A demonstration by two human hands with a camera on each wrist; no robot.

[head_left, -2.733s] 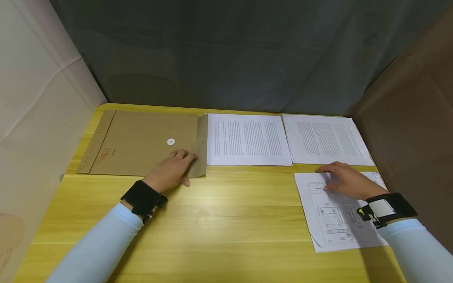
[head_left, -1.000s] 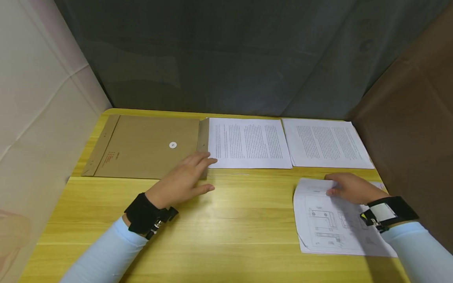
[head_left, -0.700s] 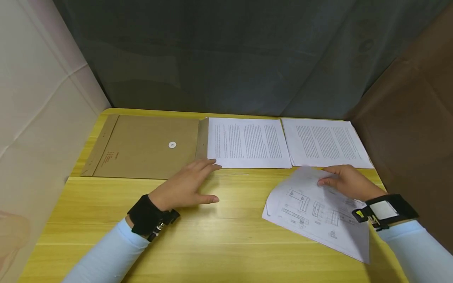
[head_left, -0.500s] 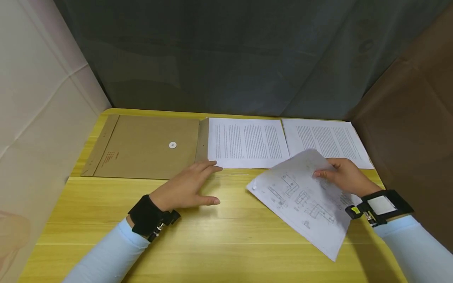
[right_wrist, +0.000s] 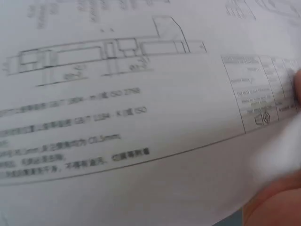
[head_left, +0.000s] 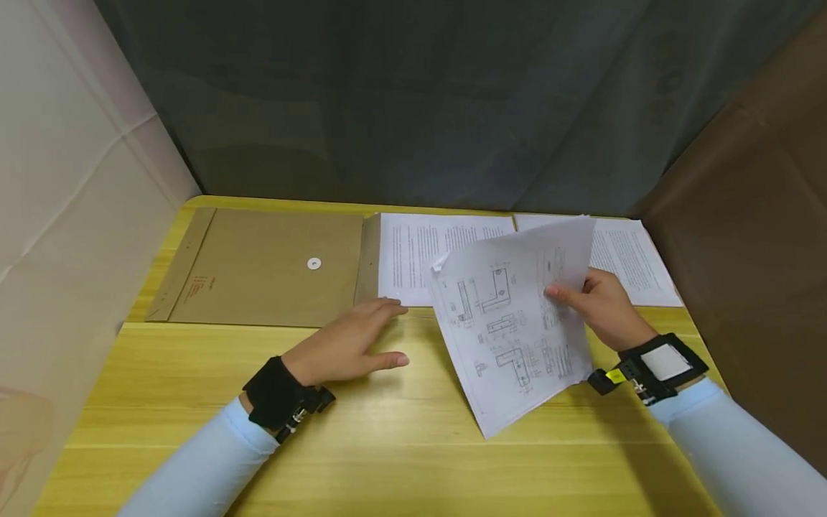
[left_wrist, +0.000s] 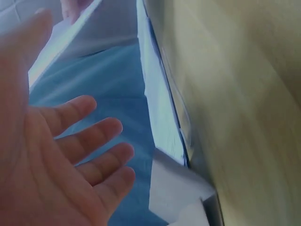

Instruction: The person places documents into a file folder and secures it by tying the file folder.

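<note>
Now, from the left: the brown envelope [head_left: 268,267] lies flat, its open end toward my left hand [head_left: 349,345], fingers relaxed, holding nothing. My right hand [head_left: 597,305] pinches the drawing sheet [head_left: 510,319], raised and tilted, long axis slanting down, right of that opening.

We see a table [head_left: 400,431] of yellow wood, smooth with a light sheen. The envelope [head_left: 258,269] is matt brown paper. The drawing sheet [head_left: 510,323] is thin white paper, and the curtain [head_left: 413,100] is dark matt cloth.
</note>
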